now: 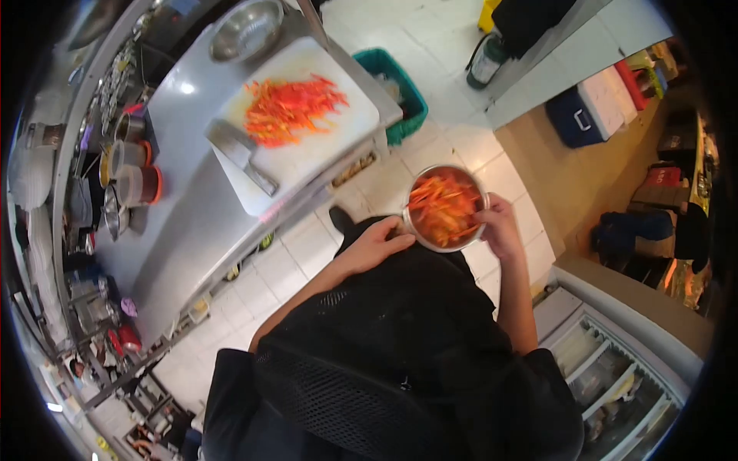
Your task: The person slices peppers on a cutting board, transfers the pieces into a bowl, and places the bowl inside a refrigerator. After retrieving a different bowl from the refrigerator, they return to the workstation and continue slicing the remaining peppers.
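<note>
A round metal bowl (407, 217) full of sliced red and orange vegetable strips (446, 207) is held in front of my body, over the floor. My left hand (387, 241) is closed at the bowl's left edge, thumb and fingers pinching there. On the opposite side, my right hand (501, 224) grips the rim, with fingertips reaching over the strips. To the left, a white cutting board (357, 107) lies on the steel counter with a spread pile of similar cut strips (292, 107). A wide-bladed cleaver (240, 152) rests flat on the board beside that pile.
The steel counter (192, 115) carries a metal colander (246, 31) and plastic containers (137, 184). A green bin (415, 104) stands on the floor beyond the board. A blue cooler (576, 115) is at the far right. Nearer, a glass-topped chest (615, 369) stands at right.
</note>
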{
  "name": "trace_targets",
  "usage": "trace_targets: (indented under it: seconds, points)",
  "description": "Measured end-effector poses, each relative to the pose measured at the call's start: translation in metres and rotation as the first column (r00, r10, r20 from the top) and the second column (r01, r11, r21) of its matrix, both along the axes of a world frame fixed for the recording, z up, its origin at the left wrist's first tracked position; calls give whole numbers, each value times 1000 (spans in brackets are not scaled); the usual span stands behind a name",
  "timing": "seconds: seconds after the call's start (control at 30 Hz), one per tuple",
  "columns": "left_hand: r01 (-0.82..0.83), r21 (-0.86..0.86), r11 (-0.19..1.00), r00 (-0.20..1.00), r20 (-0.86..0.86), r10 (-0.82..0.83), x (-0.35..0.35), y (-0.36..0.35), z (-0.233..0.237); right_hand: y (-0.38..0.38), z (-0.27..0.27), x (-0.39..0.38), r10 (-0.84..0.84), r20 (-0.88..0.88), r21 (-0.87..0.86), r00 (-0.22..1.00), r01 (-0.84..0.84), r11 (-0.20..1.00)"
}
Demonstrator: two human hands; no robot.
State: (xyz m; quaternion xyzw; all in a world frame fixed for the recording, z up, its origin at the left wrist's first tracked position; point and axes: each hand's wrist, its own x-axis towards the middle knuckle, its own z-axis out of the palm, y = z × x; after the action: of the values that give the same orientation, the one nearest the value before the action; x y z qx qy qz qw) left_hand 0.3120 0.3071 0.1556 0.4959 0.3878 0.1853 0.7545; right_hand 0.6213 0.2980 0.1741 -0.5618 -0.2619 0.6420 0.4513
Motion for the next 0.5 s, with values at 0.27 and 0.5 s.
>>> trace_targets:
  seconds: [0.27,0.5]
  points:
    - [88,-131,987,988,-117,-104,69,-26,4,-56,-14,125,-378,-61,-47,924,375,926]
    - [47,-67,997,916,-395,-70,67,-15,-55,-65,-62,92,-582,-46,-43,812,581,813]
